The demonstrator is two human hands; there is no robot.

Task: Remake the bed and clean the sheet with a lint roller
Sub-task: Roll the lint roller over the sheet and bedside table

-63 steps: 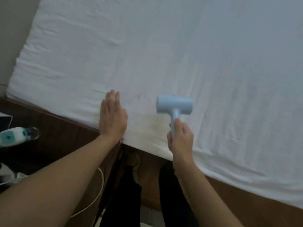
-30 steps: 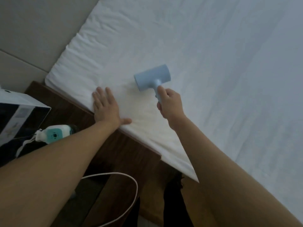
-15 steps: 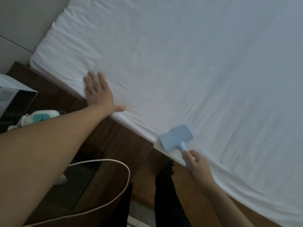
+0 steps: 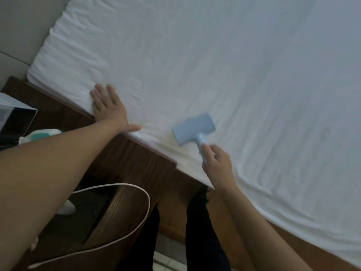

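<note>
The white sheet [image 4: 214, 65] is already spread over the bed, so the making part looks mostly done. The cleaning is under way. The right hand [image 4: 217, 163] holds the handle of the blue lint roller [image 4: 192, 129], which sits on the sheet near the bed's edge. The left hand [image 4: 108, 106] lies flat, fingers straight, pressing the sheet. Most of the sheet likely needs rolling.

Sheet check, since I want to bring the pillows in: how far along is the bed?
Done: the sheet is spread over the mattress, wrinkled near the edge. In hand: the right hand runs the lint roller at the near edge while the left hand presses the sheet flat. Left: rolling the rest; no pillows or blanket in view.
</note>
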